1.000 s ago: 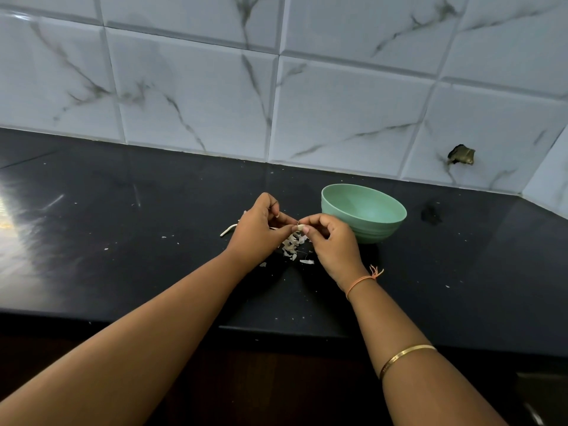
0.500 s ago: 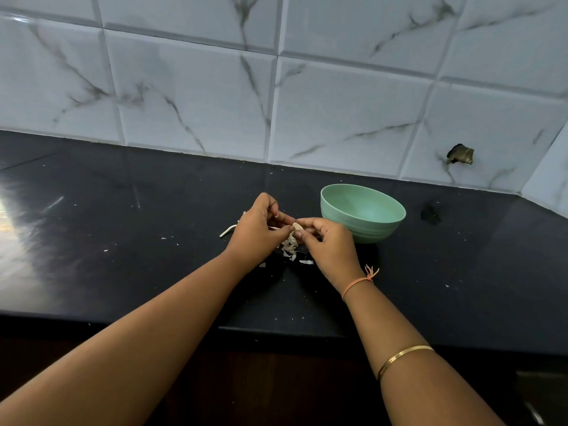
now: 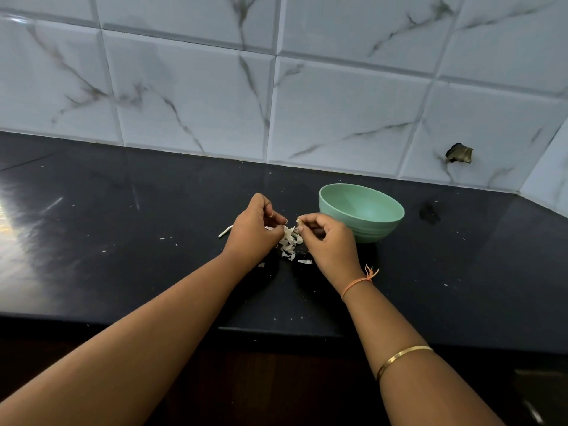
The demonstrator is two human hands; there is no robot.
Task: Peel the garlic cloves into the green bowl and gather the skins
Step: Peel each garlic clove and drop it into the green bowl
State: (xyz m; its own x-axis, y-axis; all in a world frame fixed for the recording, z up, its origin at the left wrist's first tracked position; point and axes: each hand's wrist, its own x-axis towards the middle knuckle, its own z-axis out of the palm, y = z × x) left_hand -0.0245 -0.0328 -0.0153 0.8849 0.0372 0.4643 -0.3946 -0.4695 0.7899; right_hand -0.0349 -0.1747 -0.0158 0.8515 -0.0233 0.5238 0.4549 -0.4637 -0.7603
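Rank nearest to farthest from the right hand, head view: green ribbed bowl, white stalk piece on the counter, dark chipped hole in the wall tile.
1. Green ribbed bowl: just behind the right hand.
2. White stalk piece: beyond the left hand.
3. Dark chipped hole: far right, on the wall tile.

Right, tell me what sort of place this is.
Most likely a home kitchen: a dark polished countertop runs along a marble-look tiled wall, and a green bowl stands on it beside a pile of garlic skins, where the right hand pinches a garlic clove and the left hand a scrap of skin.
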